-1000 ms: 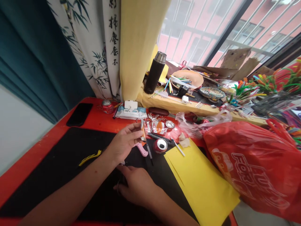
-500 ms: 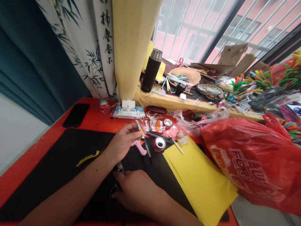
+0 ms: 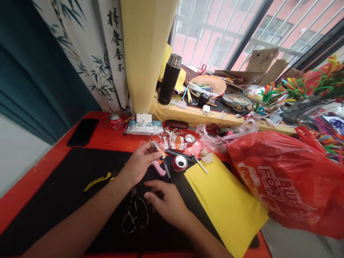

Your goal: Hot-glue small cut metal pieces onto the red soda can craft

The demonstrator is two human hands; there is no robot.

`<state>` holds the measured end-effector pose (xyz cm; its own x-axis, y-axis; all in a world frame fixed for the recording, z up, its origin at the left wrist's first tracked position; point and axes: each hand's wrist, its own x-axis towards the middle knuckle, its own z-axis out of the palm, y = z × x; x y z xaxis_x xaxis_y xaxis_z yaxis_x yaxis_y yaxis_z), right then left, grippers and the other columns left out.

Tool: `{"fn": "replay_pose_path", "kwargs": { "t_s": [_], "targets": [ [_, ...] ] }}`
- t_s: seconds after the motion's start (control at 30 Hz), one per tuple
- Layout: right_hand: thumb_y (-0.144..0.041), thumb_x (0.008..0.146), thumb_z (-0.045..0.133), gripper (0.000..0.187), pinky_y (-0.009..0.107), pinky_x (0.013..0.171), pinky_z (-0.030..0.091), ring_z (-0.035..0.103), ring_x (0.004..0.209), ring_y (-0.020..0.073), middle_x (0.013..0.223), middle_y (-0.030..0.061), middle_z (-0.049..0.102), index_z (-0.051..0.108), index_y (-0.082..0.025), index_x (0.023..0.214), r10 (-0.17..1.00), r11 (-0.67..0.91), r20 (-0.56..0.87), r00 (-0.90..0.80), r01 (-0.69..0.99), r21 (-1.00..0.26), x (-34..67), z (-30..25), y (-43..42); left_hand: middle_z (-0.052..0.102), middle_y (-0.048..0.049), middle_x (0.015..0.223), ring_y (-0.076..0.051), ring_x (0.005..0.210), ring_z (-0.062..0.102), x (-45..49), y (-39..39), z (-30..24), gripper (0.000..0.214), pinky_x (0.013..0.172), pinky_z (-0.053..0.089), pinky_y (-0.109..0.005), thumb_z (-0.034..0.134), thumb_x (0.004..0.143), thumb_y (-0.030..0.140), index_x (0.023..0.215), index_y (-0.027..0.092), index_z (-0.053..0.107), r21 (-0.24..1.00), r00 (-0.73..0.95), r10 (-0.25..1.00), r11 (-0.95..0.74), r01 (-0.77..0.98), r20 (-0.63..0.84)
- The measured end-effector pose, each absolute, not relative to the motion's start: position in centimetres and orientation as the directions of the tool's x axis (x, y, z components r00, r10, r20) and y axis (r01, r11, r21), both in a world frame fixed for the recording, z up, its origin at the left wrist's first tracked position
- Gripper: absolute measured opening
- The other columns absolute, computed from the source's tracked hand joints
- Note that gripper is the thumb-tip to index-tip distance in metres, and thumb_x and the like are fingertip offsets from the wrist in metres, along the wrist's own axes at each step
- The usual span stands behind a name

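My left hand (image 3: 141,163) pinches a slim orange-and-silver rod (image 3: 158,149) between thumb and fingertips, above the black mat (image 3: 67,172). Just past the rod lie a pink plastic tool (image 3: 158,168) and a black pen (image 3: 166,170). My right hand (image 3: 166,202) hovers open over the mat, fingers apart and holding nothing. To its left lie black-handled scissors (image 3: 133,211), their thin loops clearly visible and their blades partly hidden under my left wrist. A yellow pipe cleaner (image 3: 96,182) rests on the mat further left.
A cut red can (image 3: 179,163) and metal scraps (image 3: 172,139) sit beyond my hands. Yellow card (image 3: 225,204) lies to the right, against a red plastic bag (image 3: 282,179). A wet-wipes pack (image 3: 143,126), a phone (image 3: 82,132) and a cluttered windowsill (image 3: 188,118) lie further back.
My right hand has lifted off the scissors and moved right, uncovering their handles. My left hand still holds the rod. The whole view has shifted slightly with my head.
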<state>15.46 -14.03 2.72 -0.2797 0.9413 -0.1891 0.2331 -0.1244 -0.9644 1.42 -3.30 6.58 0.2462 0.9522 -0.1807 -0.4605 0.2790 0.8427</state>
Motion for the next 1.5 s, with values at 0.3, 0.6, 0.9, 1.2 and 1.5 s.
{"fn": "replay_pose_path", "kwargs": {
  "t_s": [0.3,0.6,0.9,1.2,1.5],
  "targets": [
    [-0.068,0.089,0.084,0.063,0.019,0.040,0.026,0.047,0.042,0.0082,0.064,-0.0054,0.064,0.077,-0.016,0.123,0.956,-0.276,-0.293,0.027,-0.261,-0.925,17.7,1.5,-11.9,0.077,-0.0050,0.090,-0.019,0.087,0.070,1.9,-3.7,5.5,0.029,0.077,0.055,-0.026,0.102,0.069,0.029,0.086,0.018,0.081,0.911,0.280,0.950,0.232,-0.341,-0.138],
    [-0.068,0.087,0.087,0.059,0.020,0.040,0.026,0.042,0.041,0.0074,0.060,-0.0078,0.058,0.075,-0.018,0.113,0.958,-0.224,-0.272,0.092,-0.354,-0.908,17.8,0.7,-12.1,0.077,-0.0046,0.089,-0.020,0.082,0.071,2.1,-4.0,4.3,0.029,0.074,0.058,-0.028,0.100,0.075,0.033,0.088,0.019,0.079,0.964,0.347,0.933,0.174,-0.202,-0.096],
    [-0.071,0.087,0.086,0.054,0.019,0.040,0.027,0.037,0.041,0.0060,0.055,-0.0089,0.053,0.068,-0.020,0.088,0.958,-0.205,-0.264,0.111,-0.378,-0.903,18.1,0.4,-12.4,0.073,-0.0003,0.080,-0.015,0.067,0.065,2.4,-4.6,4.0,0.033,0.069,0.055,-0.029,0.099,0.078,0.035,0.095,0.019,0.076,0.960,0.425,0.894,0.227,-0.165,-0.138],
    [-0.069,0.085,0.091,0.054,0.019,0.039,0.025,0.036,0.040,0.0056,0.054,-0.0094,0.052,0.068,-0.020,0.084,0.950,-0.184,-0.277,0.147,-0.453,-0.872,18.3,0.4,-12.5,0.076,-0.0022,0.087,-0.018,0.078,0.071,2.9,-4.8,4.2,0.032,0.069,0.058,-0.029,0.100,0.068,0.031,0.090,0.020,0.079,0.953,0.412,0.885,0.283,-0.108,-0.217],
    [-0.070,0.082,0.092,0.055,0.019,0.038,0.025,0.037,0.039,0.0060,0.053,-0.0093,0.052,0.069,-0.020,0.085,0.950,-0.165,-0.270,0.159,-0.476,-0.864,18.2,0.6,-12.5,0.076,-0.0008,0.085,-0.016,0.075,0.069,2.9,-4.7,4.0,0.030,0.069,0.057,-0.027,0.098,0.072,0.032,0.091,0.019,0.079,0.960,0.438,0.876,0.265,-0.090,-0.201]
  ]
}}
